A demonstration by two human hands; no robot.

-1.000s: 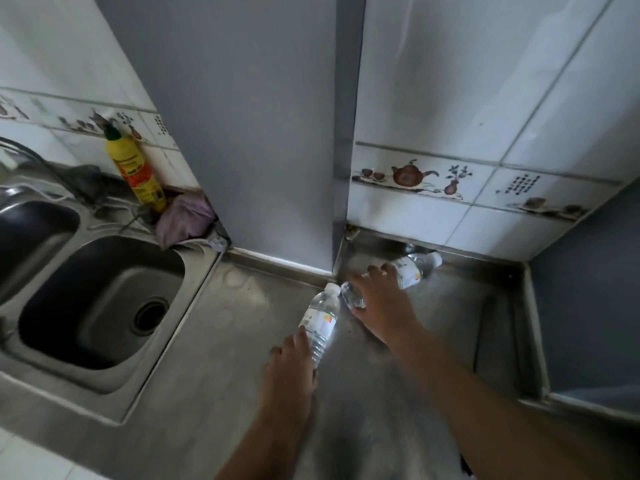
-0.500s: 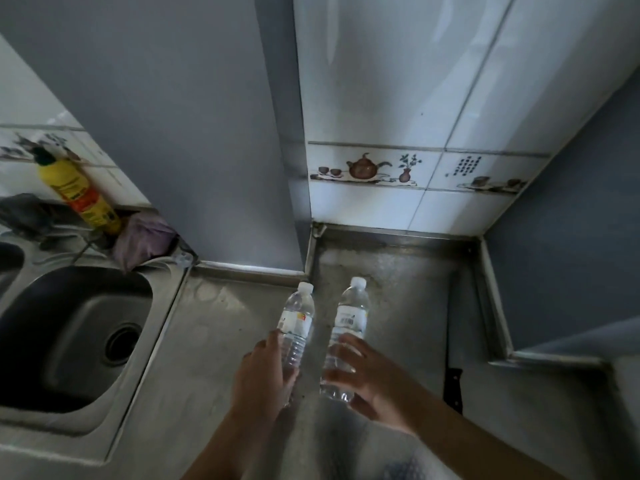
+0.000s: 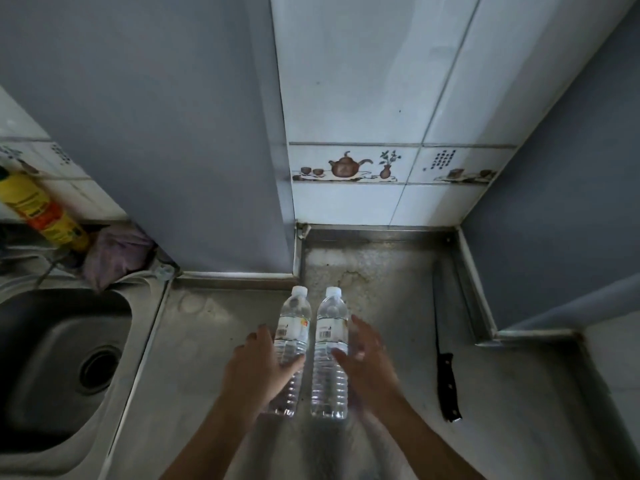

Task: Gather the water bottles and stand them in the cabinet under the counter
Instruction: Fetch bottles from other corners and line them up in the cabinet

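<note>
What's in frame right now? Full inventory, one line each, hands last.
water bottles: 2, clear with white caps, side by side on the counter between the hands
counter: 1, steel grey, across the lower frame
sink: 1, steel, left
knife: 1, black handle, flat on the counter right of the bottles
detergent bottle: 1, yellow with orange label, behind the sink
cloth: 1, purple, beside the detergent bottle
wall tiles: several, white, teapot border strip
left hand: 1, grips the left bottle
right hand: 1, blurred, fingers against the right bottle; grip unclear
</note>
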